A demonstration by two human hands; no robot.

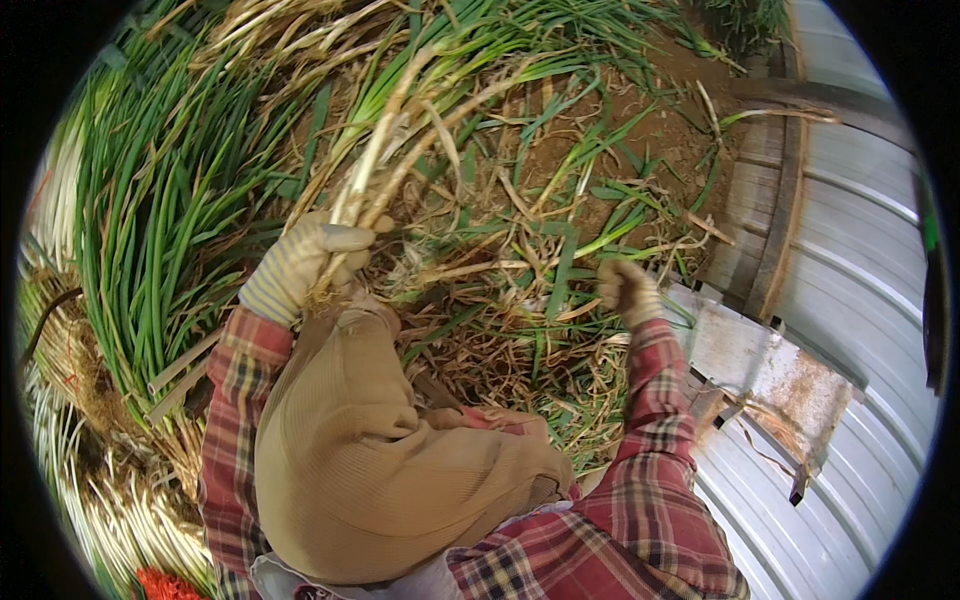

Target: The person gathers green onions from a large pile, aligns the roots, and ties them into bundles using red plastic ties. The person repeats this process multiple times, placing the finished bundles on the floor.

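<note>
My left hand (311, 259), in a pale glove with grey stripes, is closed around the root ends of a few green onions (382, 146). Their white stalks slant up and away to the right, with dry skins on them and green leaves at the far end. The gloved right hand (630, 292) is apart from these stalks, above a litter of loose leaves and peeled skins (517, 322). Its fingers are curled and blurred; whether anything is between them does not show. Brown ribbed trousers (390, 480) cover my bent leg below the left hand.
A thick heap of green onions (165, 202) lies on the left, with cleaned white stalks (127, 517) below it. Red netting (169, 585) is at the bottom left. To the right are a rusty white metal panel (765, 375) and a corrugated metal wall (855, 255). Bare soil (637, 150) shows ahead.
</note>
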